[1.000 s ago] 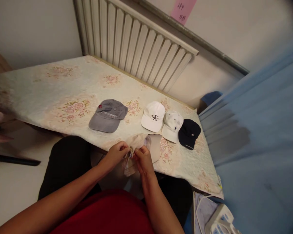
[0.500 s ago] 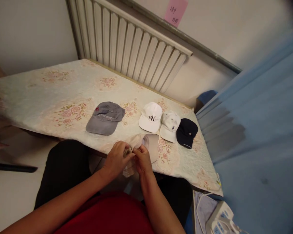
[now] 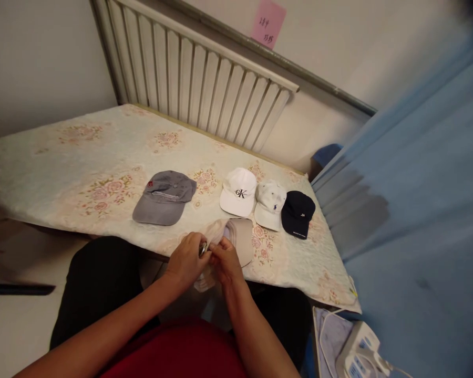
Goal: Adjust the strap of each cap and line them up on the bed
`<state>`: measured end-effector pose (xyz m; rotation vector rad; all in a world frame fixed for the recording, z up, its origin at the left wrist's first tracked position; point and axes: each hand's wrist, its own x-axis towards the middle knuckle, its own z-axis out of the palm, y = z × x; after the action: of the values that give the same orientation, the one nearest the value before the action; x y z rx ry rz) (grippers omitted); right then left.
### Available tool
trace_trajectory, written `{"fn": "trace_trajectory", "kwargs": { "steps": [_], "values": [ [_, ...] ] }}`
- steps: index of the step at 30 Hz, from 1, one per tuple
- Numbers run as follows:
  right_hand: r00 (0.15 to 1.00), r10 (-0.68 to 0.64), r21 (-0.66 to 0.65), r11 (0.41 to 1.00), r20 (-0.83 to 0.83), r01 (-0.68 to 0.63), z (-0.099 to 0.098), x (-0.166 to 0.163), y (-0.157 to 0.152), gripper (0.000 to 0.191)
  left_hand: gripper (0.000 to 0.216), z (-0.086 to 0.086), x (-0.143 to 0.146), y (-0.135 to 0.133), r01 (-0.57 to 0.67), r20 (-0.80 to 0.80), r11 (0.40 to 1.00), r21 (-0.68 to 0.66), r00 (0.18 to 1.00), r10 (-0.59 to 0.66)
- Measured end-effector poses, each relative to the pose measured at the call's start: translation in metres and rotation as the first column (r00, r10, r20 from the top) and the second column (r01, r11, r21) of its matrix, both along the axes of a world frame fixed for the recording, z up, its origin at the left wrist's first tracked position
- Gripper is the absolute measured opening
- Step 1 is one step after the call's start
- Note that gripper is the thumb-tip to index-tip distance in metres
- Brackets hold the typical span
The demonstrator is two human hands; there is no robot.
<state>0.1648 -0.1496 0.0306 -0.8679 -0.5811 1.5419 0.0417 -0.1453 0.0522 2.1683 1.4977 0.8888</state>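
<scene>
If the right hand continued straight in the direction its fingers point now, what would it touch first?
Probably the left hand, which it nearly meets over the beige cap; the right hand points left and slightly away. Depth is unclear.

The left hand (image 3: pixel 187 257) and right hand (image 3: pixel 225 261) cover the back of the beige cap (image 3: pixel 236 239), so the strap and the small metal piece between the fingers (image 3: pixel 202 251) cannot be made out. The writing on the pink note (image 3: pixel 267 23) is too small to read, as is the lettering on the grey cap (image 3: pixel 164 196). The white device (image 3: pixel 358 354) is cut off by the bottom edge. The left end of the worktop (image 3: pixel 63 157) is blurred.
</scene>
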Motion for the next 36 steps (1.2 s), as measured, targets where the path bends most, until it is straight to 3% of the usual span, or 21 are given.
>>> {"fn": "trace_trajectory", "kwargs": {
  "steps": [17,24,30,36],
  "values": [
    [0.992,-0.001,0.007,1.000,-0.127,0.002,0.001,-0.004,0.008,0.045,0.009,0.000,0.002,0.002,-0.012,0.053,0.992,-0.128,0.998,0.019],
    [0.992,-0.022,0.002,1.000,-0.126,0.022,-0.003,-0.006,0.008,0.038,0.012,0.002,0.003,0.001,-0.011,0.078,0.991,-0.132,0.997,0.021],
    [0.998,-0.049,-0.037,0.998,-0.035,0.048,-0.001,-0.010,0.009,0.026,0.012,0.000,0.004,0.001,0.001,0.075,0.988,-0.157,0.997,0.011],
    [0.966,-0.170,-0.101,0.976,0.197,0.192,-0.008,-0.009,0.010,0.014,0.013,-0.001,0.004,0.002,0.001,0.095,0.985,-0.175,0.995,0.016]
  ]
}}
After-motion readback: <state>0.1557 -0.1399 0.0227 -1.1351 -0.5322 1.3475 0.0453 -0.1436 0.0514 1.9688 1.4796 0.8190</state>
